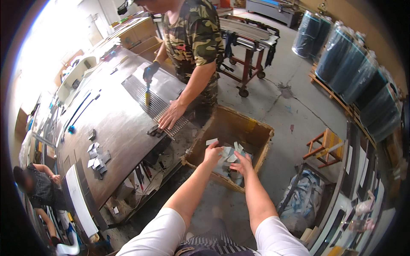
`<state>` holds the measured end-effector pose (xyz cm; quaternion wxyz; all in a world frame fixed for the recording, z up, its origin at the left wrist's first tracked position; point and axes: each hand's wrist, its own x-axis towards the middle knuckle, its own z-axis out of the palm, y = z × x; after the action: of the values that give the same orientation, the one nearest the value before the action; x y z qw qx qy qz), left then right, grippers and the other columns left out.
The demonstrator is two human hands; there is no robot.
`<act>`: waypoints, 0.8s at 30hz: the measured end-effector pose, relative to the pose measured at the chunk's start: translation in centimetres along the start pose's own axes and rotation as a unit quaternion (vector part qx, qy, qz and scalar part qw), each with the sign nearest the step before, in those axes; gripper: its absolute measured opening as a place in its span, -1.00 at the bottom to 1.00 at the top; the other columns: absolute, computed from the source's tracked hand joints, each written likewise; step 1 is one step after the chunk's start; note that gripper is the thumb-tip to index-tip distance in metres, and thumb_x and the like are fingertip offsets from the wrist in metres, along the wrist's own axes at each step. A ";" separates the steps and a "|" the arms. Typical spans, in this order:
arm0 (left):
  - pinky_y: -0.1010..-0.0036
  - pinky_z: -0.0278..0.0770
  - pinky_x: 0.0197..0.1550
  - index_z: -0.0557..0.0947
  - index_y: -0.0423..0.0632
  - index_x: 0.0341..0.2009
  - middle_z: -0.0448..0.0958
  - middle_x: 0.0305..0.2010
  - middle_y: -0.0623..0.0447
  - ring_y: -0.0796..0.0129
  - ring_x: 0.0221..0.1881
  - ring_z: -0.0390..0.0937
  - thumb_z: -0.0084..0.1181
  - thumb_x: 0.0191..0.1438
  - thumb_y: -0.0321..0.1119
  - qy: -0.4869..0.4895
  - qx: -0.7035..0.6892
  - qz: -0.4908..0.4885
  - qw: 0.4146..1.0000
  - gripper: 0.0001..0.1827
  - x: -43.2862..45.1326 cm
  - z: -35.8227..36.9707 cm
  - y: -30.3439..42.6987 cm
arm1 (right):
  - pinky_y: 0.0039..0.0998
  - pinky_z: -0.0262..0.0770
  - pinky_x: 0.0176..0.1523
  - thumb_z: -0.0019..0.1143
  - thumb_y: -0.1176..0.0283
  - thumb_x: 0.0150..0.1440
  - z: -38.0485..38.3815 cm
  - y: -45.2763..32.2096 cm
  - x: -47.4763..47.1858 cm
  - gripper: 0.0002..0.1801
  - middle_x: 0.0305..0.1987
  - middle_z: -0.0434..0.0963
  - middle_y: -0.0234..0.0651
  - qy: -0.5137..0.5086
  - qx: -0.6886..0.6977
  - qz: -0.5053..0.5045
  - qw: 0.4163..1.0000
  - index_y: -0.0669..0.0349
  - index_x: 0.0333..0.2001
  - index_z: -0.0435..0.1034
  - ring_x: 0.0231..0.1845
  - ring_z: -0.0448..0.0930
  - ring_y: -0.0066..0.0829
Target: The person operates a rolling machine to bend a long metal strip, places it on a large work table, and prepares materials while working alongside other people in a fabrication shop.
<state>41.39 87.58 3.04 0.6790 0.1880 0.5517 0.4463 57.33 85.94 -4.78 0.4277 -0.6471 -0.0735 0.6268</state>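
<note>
Both my hands reach over an open cardboard box [221, 175] on the floor. My left hand [212, 153] has its fingers curled, and a small white piece [211, 141] lies against its fingertips; whether it is gripped is unclear. Facing it, my right hand [242, 164] has thumb and fingers spread apart. Between the two hands are several thin white and pale strips [228, 154], some overlapping my right fingertips. Further scraps [237, 179] show lower inside the box, partly hidden by my right hand.
A co-worker in camouflage [195, 35] presses a slatted metal piece [136, 92] on the workbench [118, 160], holding a yellow-handled tool [147, 96]. Small plates [98, 160] lie on the bench. Another person [41, 182] is at far left. Right stand a wooden stool [325, 147] and wrapped rolls [346, 60].
</note>
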 end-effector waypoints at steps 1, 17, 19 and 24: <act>0.24 0.30 0.18 0.31 -0.12 0.25 0.29 0.26 -0.07 0.20 0.17 0.33 0.10 0.08 -0.48 0.008 0.027 -0.002 1.000 -0.39 -0.4 0.1 0.2 | -0.08 0.59 -0.27 0.30 0.36 0.00 -0.1 0.1 0.9 -0.44 -0.01 0.47 0.00 -0.005 -0.072 -0.038 0.997 0.32 0.06 0.33 -0.23 0.55 0.03; 0.36 0.46 0.00 0.61 -0.09 -0.07 0.60 -0.12 -0.03 0.28 -0.08 0.55 0.11 0.09 -0.22 -0.033 0.349 -0.017 0.936 -0.66 -29.0 -22.8 -8.3 | -0.51 0.56 -0.45 0.06 0.57 0.10 -9.1 21.0 -11.4 -0.90 -0.44 0.58 -0.31 -0.208 -0.335 -0.096 0.914 0.29 -0.29 0.49 -0.54 0.59 -0.53; 0.32 0.46 0.02 0.62 -0.07 -0.10 0.59 -0.11 -0.10 0.18 -0.05 0.55 0.10 0.05 -0.24 0.013 0.358 -0.007 0.934 -0.67 -32.5 -26.1 -8.8 | -0.49 0.57 -0.44 0.09 0.54 0.11 -8.6 24.5 -15.8 -0.87 -0.41 0.60 -0.28 -0.250 -0.375 -0.038 0.892 0.34 -0.25 0.49 -0.50 0.62 -0.49; 0.25 0.50 -0.05 0.60 -0.10 -0.14 0.57 -0.15 -0.11 0.10 -0.08 0.54 0.08 0.06 -0.31 0.065 0.370 0.243 0.894 -0.73 -37.3 -32.7 -8.6 | -0.47 0.60 -0.37 0.09 0.45 0.18 -3.1 30.0 -23.6 -0.84 -0.39 0.59 -0.23 -0.333 -0.420 0.008 0.844 0.34 -0.24 0.47 -0.52 0.58 -0.50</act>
<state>15.06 44.88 7.85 0.3932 0.5245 0.6573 0.3719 41.98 50.91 -6.95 0.0596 -0.5177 -0.4626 0.7172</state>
